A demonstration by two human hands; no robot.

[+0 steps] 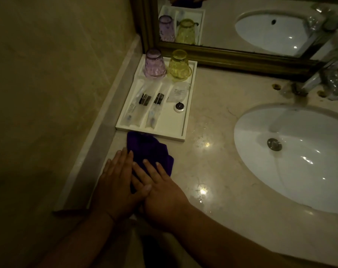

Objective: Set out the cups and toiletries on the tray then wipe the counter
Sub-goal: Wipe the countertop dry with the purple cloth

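Note:
A white tray sits in the counter's back left corner. On its far end stand a purple cup and a yellow cup, both upside down. Wrapped toothbrush kits, a clear packet and a small round black-topped item lie in its compartments. A purple cloth lies flat on the beige counter just in front of the tray. My left hand and my right hand press flat on the cloth's near end, fingers extended and side by side.
A white oval sink with a metal drain takes up the right side. A chrome tap stands behind it. A framed mirror runs along the back wall. A tiled wall and raised ledge border the counter on the left.

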